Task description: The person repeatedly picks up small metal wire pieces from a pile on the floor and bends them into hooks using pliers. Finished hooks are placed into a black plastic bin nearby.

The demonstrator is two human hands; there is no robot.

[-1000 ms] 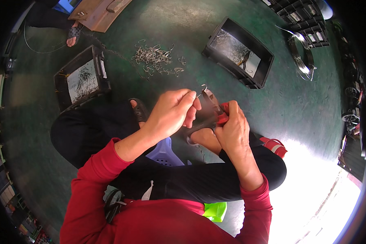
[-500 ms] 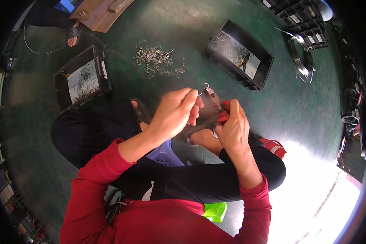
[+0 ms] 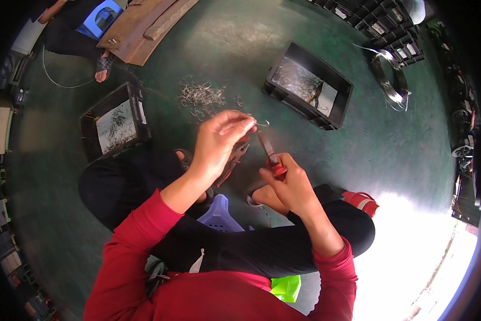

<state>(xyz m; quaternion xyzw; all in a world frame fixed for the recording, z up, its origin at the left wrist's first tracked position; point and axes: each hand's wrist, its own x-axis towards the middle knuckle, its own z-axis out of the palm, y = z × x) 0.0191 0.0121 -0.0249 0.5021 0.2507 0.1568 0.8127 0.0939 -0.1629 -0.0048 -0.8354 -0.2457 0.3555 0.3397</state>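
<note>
My left hand (image 3: 220,140) pinches a small bent wire hook (image 3: 261,124) between thumb and fingertips, held above my knees. My right hand (image 3: 287,184) grips red-handled pliers (image 3: 270,155), whose dark jaws point up toward the wire hook and sit just below it. Both arms wear red sleeves. I sit low on a pale blue stool (image 3: 219,214) with dark trousers over my crossed legs.
A heap of bent wire pieces (image 3: 202,97) lies on the green floor ahead. Black crates stand at the left (image 3: 112,123) and right (image 3: 307,85), both holding wire. A coil of shiny wire (image 3: 390,80) lies far right. Another person's foot (image 3: 104,64) shows top left.
My left hand has lifted slightly with the wire hook, and the pliers' jaws have drawn a little away from it. The view has shifted a bit.
</note>
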